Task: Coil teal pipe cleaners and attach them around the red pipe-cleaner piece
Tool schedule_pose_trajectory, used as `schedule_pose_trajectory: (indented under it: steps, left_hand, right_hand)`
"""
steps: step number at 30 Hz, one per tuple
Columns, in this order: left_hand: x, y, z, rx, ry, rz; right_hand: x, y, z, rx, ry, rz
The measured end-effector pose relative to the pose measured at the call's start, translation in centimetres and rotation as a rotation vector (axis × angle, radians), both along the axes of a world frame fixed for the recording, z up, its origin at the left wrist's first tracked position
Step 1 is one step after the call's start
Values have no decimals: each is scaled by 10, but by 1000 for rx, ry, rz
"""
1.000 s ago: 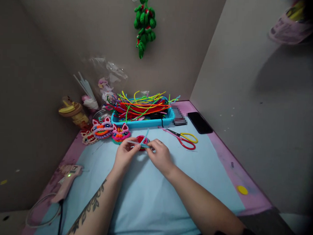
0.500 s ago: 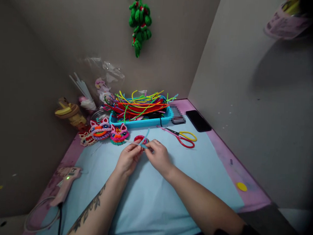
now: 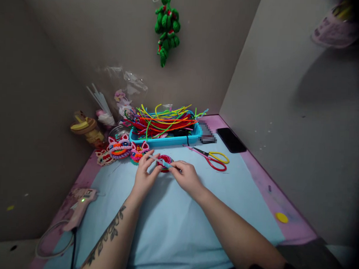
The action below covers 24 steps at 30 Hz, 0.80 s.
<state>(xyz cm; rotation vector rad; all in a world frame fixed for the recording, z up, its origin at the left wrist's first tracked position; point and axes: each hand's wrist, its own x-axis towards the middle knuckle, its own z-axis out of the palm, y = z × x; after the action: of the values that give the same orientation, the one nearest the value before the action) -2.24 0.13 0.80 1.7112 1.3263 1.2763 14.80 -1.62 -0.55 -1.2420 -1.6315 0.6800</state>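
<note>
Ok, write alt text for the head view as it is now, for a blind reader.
A right hand grips a pale stick partly wrapped in light blue, the left hand at its other end, above a blue cloth. Behind are a blue tray of colourful stems, animal faces to the left, scissors and phone to the right.

- Legible text, labels, brands, numbers: none read.
- Pink holder, high on the right-hand wall: dark printed marks on its side; too blurred to make out as letters or pattern.
- Pink glue gun, left side of tabletop: small dark and red marks near the lit green indicator; too small to read.
- Pixelated patch, just beside the blue tray: any marking there is hidden.
- Yellow drink-cup-shaped item, back left: surface detail on its side, unclear whether print; not readable.
</note>
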Motion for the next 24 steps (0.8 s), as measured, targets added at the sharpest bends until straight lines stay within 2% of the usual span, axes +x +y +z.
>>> schedule_pose_trajectory:
  steps: [2,5,11,19,24]
  left_hand:
    - [-2,1,1,21,42,-69]
    - [-1,0,1,-44,23,-116]
    - [1,-3,3,-220,-71,-129]
    - [8,-3,-2,-301,-186,-123]
    - [11,-5,-2,-336,-190,-90]
  right_hand:
    - [1,1,-2,-10,13,36]
    - [0,2,-4,-30,29,42]
    - [-1,1,0,-43,57,-46]
    - [0,3,-3,27,69,-107]
    - [-1,5,-7,74,74,-125]
